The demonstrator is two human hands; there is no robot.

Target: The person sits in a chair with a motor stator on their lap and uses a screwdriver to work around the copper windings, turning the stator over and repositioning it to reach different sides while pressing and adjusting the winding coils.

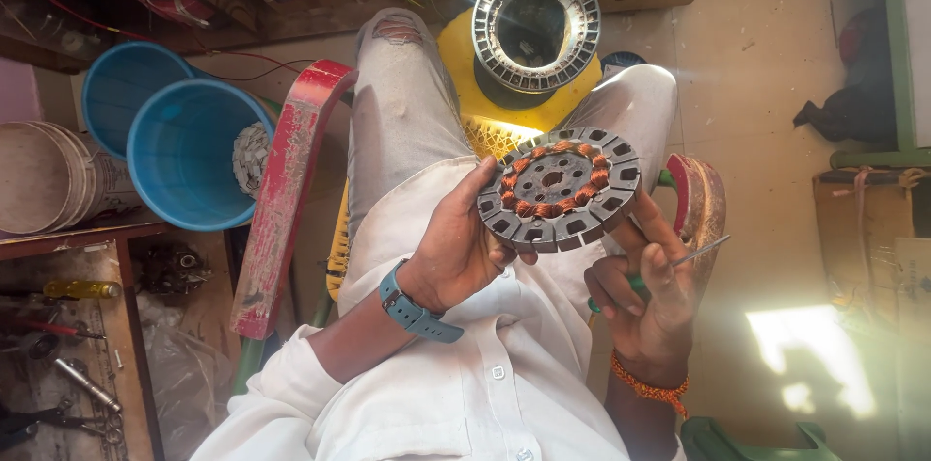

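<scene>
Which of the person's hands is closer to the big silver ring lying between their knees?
Left. The left hand holds up a dark round stator, just below the silver ring. The right hand, gripping a thin green-handled tool, sits lower and farther off.

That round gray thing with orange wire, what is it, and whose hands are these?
The picture comes from a camera worn on a person's head, looking down at their own lap. Their left hand, the one with a blue watch, holds up a gray disc with slots around its edge and a ring of copper wire: it looks like a motor part. Their right hand holds a thin tool with a green handle. Farther off, a silver ring sits on a yellow stool, beside two blue buckets.
</scene>
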